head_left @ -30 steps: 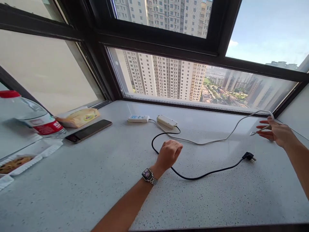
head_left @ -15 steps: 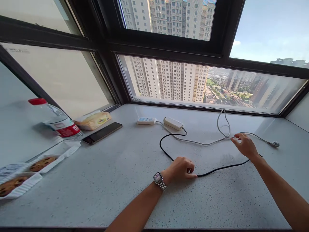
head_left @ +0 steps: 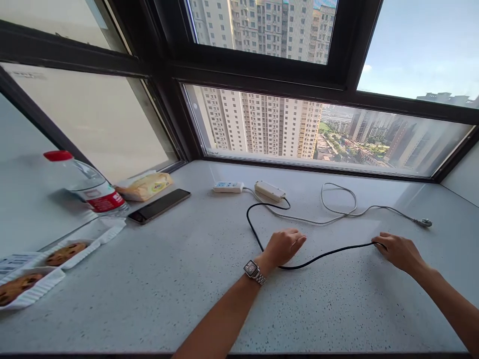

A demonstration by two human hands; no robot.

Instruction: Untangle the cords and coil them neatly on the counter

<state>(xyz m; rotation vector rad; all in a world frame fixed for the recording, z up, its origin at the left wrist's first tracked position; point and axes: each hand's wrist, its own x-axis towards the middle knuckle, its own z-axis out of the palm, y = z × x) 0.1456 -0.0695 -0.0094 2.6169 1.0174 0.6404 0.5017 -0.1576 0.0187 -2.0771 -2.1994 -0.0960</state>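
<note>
A black cable (head_left: 329, 253) runs across the speckled white counter (head_left: 157, 289) from a beige power strip (head_left: 269, 190). My left hand (head_left: 286, 245), with a watch on the wrist, lies on the cable's near bend, fingers stretched forward and fairly flat. My right hand (head_left: 398, 251) is curled over the cable's right end; the plug is hidden under its fingers. A white cable (head_left: 339, 199) lies in a loose loop behind both hands, its plug (head_left: 424, 223) at the right.
A white power strip (head_left: 228, 187) sits by the window. At the left are a dark phone (head_left: 159, 205), a yellow snack packet (head_left: 144, 185), a water bottle (head_left: 88, 187) with a red cap, and a white tray of cookies (head_left: 56, 254). Black window frames enclose the counter.
My right hand let go of the white cable, which now lies looped on the counter, and dropped to the black cable's end. My left hand uncurled and shifted slightly forward along the black cable.
</note>
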